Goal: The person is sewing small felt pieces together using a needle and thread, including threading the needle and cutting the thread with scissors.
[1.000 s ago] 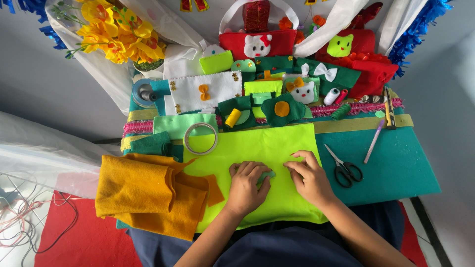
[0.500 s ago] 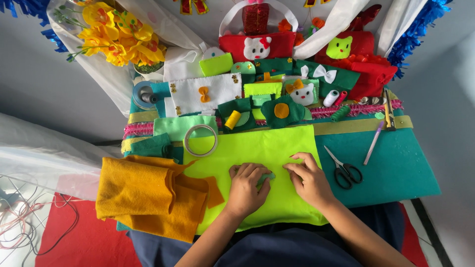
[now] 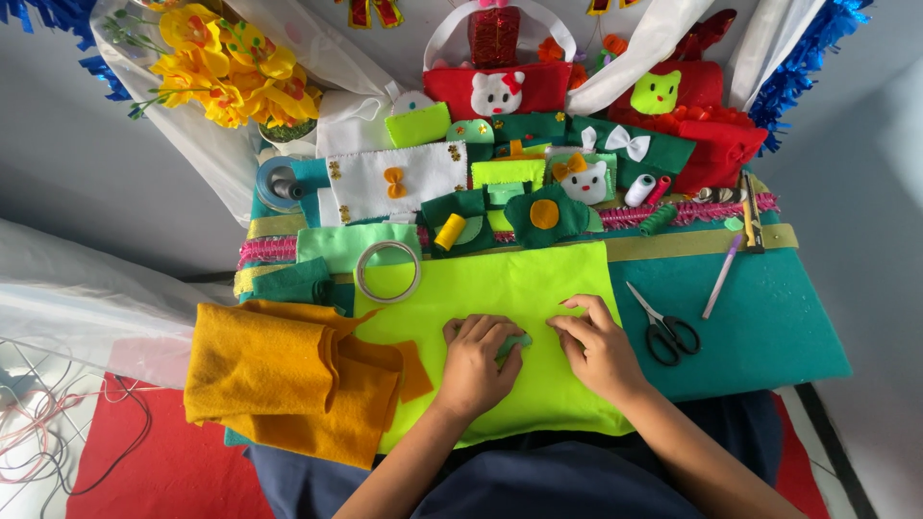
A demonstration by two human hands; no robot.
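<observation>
My left hand (image 3: 478, 363) rests on a lime green felt sheet (image 3: 500, 288), its fingers curled around a small green felt piece (image 3: 513, 344). My right hand (image 3: 597, 343) lies just to the right on the same sheet, fingertips pressed on the felt close to that piece. The sheet covers the middle of a teal board (image 3: 769, 327) on my lap.
Folded orange felt (image 3: 279, 375) lies left of the sheet, a tape ring (image 3: 387, 271) at its top left. Scissors (image 3: 665, 329) and a pen (image 3: 721, 277) sit to the right. Felt crafts, thread spools (image 3: 640, 189) and red bags (image 3: 500, 88) crowd the far edge; yellow flowers (image 3: 226, 67) stand top left.
Both hands stay on the lime felt with only slight finger shifts around the small green piece. Nothing else has moved.
</observation>
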